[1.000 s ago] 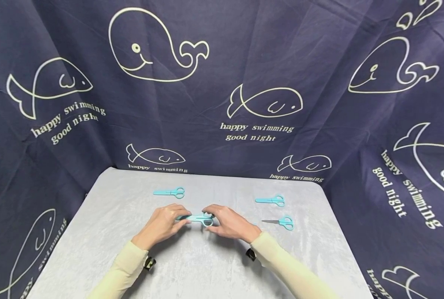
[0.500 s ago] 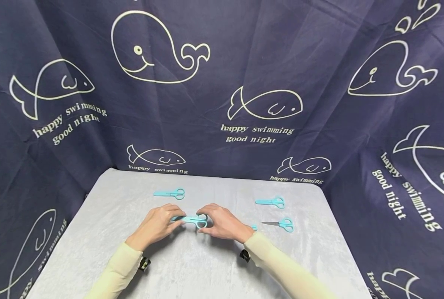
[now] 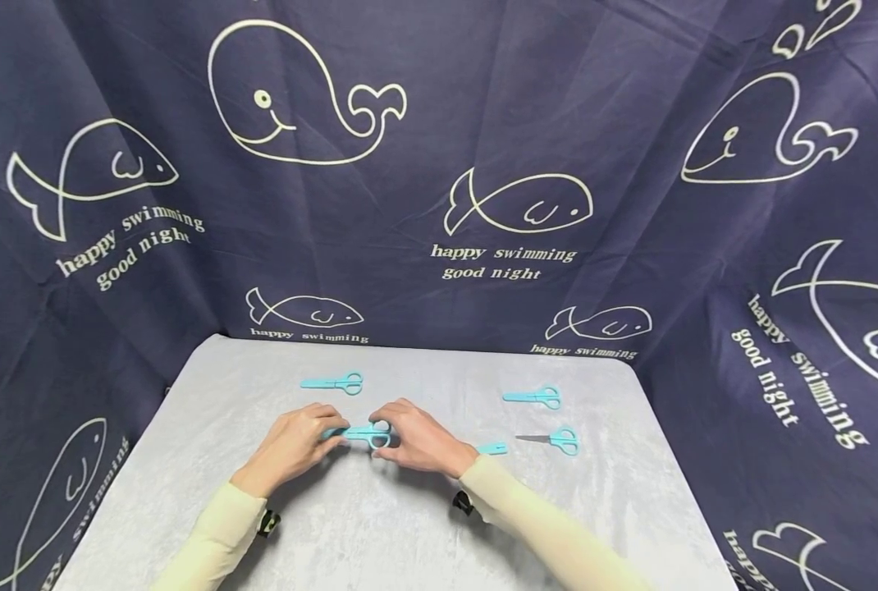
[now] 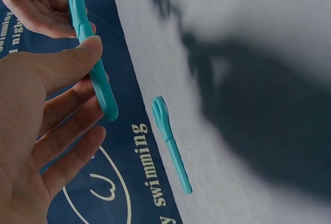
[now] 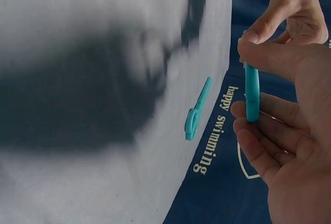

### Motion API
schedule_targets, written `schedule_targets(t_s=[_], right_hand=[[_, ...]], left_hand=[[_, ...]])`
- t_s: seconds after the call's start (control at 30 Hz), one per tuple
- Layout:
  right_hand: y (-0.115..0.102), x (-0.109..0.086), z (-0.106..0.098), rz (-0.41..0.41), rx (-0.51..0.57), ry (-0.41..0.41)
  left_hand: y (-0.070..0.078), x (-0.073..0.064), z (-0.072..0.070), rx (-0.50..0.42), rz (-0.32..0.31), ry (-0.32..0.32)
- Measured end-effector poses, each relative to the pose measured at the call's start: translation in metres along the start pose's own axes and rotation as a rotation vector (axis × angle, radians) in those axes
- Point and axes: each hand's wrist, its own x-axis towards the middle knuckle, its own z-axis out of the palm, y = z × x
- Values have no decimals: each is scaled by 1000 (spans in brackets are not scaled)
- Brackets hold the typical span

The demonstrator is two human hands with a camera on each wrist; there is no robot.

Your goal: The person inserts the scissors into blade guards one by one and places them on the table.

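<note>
A pair of light-blue scissors [image 3: 363,434] is held level above the table between both hands, its blades inside a blue sheath [image 4: 106,100]. My left hand [image 3: 289,444] pinches the sheath with thumb and fingers. At the other end, my right hand [image 3: 422,439] grips the finger loops. In the right wrist view, the right thumb presses on the handle [image 5: 252,92] while the fingers curve behind it. The fingers cover part of the loops. Behind the hands lies another sheathed pair of scissors [image 3: 333,383], also visible in the left wrist view.
On the right side are a sheathed pair of scissors [image 3: 533,397] and, in front of it, a pair with bare blades [image 3: 555,440]. A loose blue sheath [image 3: 494,448] lies partly behind the right wrist. Dark printed curtains [image 3: 402,246] surround the grey table [image 3: 380,542].
Both hands have shifted left together with the held scissors. More of the loose sheath beside the right wrist has come into sight. The other scissors have stayed put.
</note>
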Motion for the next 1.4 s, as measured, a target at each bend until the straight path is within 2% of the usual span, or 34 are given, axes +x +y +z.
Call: schedule_targets(t_s=[0.47, 0.67, 0.87, 1.1, 1.4], right_hand=[[-10, 18, 19, -23, 6, -38], [-13, 25, 26, -1, -49, -35], [-16, 34, 33, -13, -112, -33], [-17, 41, 39, 10, -114, -75], [-16, 43, 50, 34, -106, -96]], left_hand=[[-13, -22, 0, 38, -64, -20], [-19, -27, 0, 40, -98, -49], [-25, -32, 0, 38, -121, -56], [-29, -37, 1, 41, -162, -73], [-33, -42, 7, 36, -179, -78]])
